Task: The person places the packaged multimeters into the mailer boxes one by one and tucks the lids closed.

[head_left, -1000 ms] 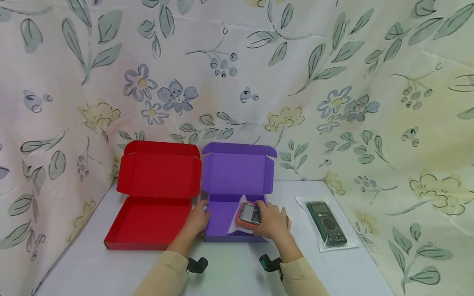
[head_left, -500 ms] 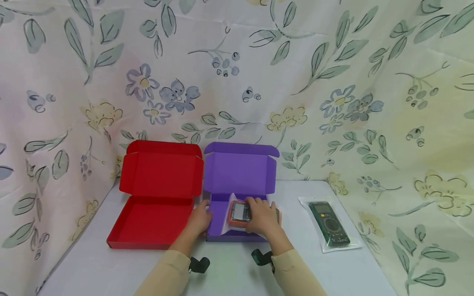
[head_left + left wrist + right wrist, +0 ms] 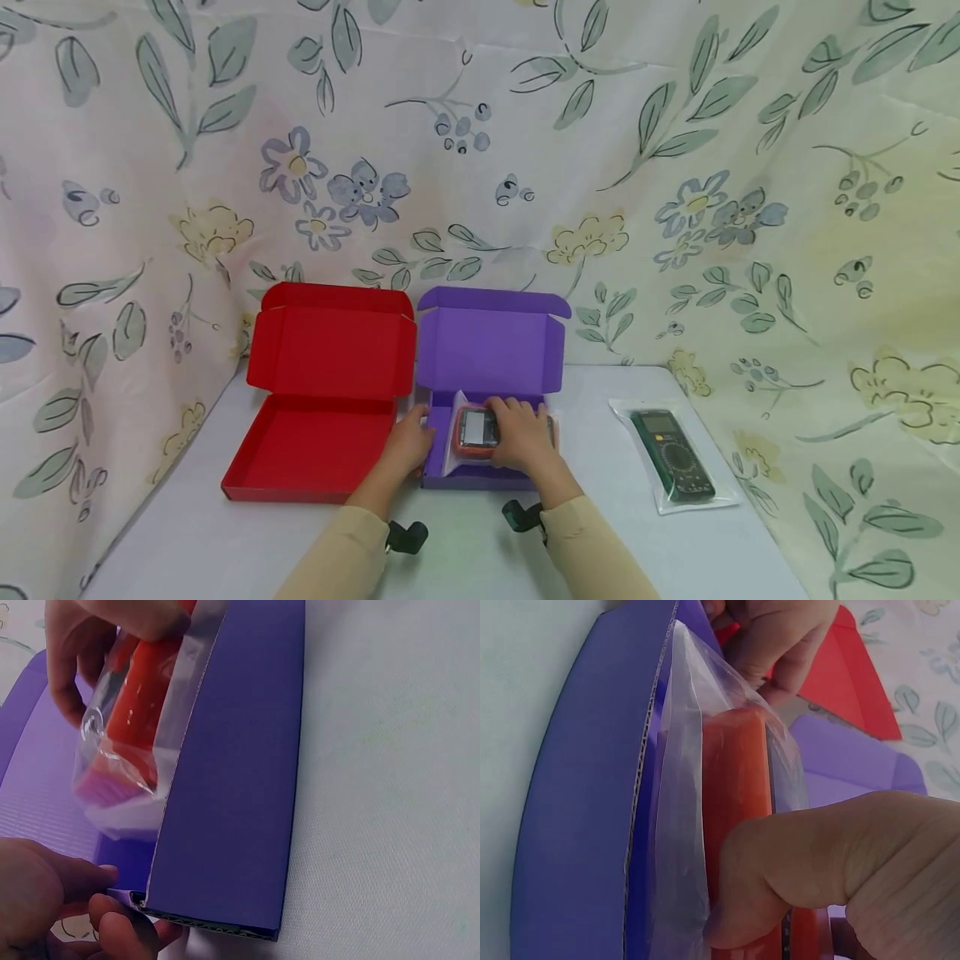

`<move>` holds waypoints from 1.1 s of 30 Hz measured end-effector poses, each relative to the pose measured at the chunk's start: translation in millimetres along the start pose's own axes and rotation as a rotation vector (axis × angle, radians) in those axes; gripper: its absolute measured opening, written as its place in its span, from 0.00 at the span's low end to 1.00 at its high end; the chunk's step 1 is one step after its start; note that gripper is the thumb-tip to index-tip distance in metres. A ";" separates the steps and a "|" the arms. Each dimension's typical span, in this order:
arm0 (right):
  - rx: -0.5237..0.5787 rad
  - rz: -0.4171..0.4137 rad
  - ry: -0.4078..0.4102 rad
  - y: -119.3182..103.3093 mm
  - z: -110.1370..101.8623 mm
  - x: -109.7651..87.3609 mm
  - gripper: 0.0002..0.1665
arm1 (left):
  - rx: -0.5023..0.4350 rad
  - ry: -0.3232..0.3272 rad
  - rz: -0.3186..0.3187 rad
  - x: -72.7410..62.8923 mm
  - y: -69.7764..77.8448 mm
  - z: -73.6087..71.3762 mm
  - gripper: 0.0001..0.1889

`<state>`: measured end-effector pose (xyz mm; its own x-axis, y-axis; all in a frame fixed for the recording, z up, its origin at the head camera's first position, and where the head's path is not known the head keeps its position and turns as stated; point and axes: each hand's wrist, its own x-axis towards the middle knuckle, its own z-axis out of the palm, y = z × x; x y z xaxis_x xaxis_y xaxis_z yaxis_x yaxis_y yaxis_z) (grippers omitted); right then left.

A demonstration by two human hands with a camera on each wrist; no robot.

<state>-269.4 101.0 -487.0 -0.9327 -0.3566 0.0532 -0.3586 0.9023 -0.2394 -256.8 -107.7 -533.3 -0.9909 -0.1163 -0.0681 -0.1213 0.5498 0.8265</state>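
Note:
My right hand point(image 3: 521, 437) grips an orange-red multimeter point(image 3: 472, 429) across its body. The meter's grey screen faces up at its left end, and a clear plastic bag point(image 3: 686, 750) wraps it. It sits within the open purple box point(image 3: 491, 350), tilted in the right wrist view, just behind the front wall point(image 3: 225, 765). Whether it touches the box floor I cannot tell. Its right part is mostly hidden by my hand. My left hand point(image 3: 407, 442) pinches the purple box's left wall, with thumb and fingers on either side of the corner in the left wrist view.
An open red box point(image 3: 318, 450) with its lid raised stands left of the purple one. To the right lies a green multimeter point(image 3: 672, 454) in a clear bag on the white table point(image 3: 465, 550). A floral cloth point(image 3: 480, 167) hangs behind.
My right hand has carried the bagged orange-red multimeter leftward within the purple box, towards its left wall. The left hand keeps its hold on that wall. The whole head view has shifted slightly.

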 end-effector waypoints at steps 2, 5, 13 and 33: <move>-0.010 -0.011 -0.005 0.5 3.7 2.9 0.52 | 0.014 0.001 0.012 0.4 -0.9 0.9 0.21; -0.005 -0.015 -0.013 -0.1 7.3 7.1 0.52 | 0.022 0.000 0.019 0.8 -1.2 1.0 0.21; -0.003 -0.033 -0.048 -9.6 8.4 14.1 0.51 | -0.011 -0.020 -0.015 1.4 0.9 -0.3 0.22; 0.017 -0.065 -0.103 -11.0 19.3 25.0 0.50 | -0.027 -0.004 0.007 1.4 -3.8 0.0 0.19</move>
<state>-288.0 77.4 -501.7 -0.8986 -0.4378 -0.0304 -0.4164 0.8726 -0.2552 -257.8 -110.0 -536.5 -0.9919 -0.1091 -0.0645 -0.1128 0.5276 0.8420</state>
